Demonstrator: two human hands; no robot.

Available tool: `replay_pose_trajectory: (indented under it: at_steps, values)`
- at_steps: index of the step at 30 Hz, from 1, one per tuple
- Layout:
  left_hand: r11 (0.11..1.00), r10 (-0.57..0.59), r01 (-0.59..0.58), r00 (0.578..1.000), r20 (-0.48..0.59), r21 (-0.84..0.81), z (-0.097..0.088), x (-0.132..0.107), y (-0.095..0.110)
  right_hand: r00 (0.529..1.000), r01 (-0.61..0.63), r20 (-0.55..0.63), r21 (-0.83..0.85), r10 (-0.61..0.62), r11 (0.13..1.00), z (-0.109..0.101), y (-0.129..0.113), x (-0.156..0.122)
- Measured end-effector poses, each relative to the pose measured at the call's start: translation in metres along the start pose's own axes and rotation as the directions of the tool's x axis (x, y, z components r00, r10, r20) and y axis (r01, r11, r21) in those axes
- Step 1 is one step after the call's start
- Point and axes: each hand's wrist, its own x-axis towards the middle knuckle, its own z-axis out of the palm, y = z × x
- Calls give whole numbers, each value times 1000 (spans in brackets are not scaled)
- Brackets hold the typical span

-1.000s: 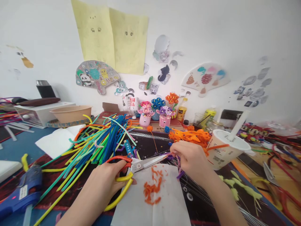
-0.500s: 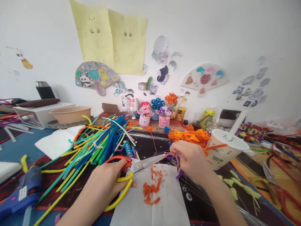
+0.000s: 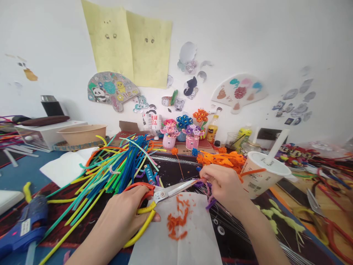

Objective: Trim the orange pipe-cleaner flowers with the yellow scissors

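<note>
My left hand (image 3: 132, 208) is closed around the handles of a pair of scissors (image 3: 172, 190), one loop red and the other yellow. Their blades point right and reach my right hand (image 3: 224, 186). Its fingers are pinched on an orange pipe cleaner (image 3: 253, 172), whose long end sticks out past the hand, in front of the paper cup. The short end at the blade tips is mostly covered by my fingers. Below the scissors, clipped orange fuzz (image 3: 176, 222) lies on a white sheet of paper (image 3: 198, 235).
A bundle of coloured pipe cleaners (image 3: 118, 169) spreads at left, near a blue glue gun (image 3: 27, 221). Orange pipe-cleaner pieces (image 3: 220, 159) and a paper cup with a straw (image 3: 259, 173) stand at right. Small flower pots (image 3: 193, 141) line the back. Another scissors (image 3: 328, 221) lies far right.
</note>
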Motion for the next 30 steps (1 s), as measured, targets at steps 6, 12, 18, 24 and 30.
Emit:
replay_pose_trajectory:
  at_steps: [6, 12, 18, 24, 30]
  values:
    - [1000, -2, 2, 1000, 2, -9, 0, 0, 1, 1000, -6, 8, 15, 6, 1000, 2, 2, 0]
    - [1000, -14, 14, 1000, 25, -9, 0, 1, 3, 999, -35, 30, 31, 34, 999, 1, -6, 1]
    - [1000, 22, -22, 999, 30, 19, 1, 3, 0, 998, -37, 47, 29, 36, 999, 1, -7, 1]
    - [998, 44, -43, 999, -15, 37, 5, 1, -6, 1000, -28, 7, -33, 29, 999, 2, -2, 0]
    - [997, 56, -54, 998, -38, 48, 8, 1, -11, 1000, -22, -4, -50, 21, 999, 0, -1, 0]
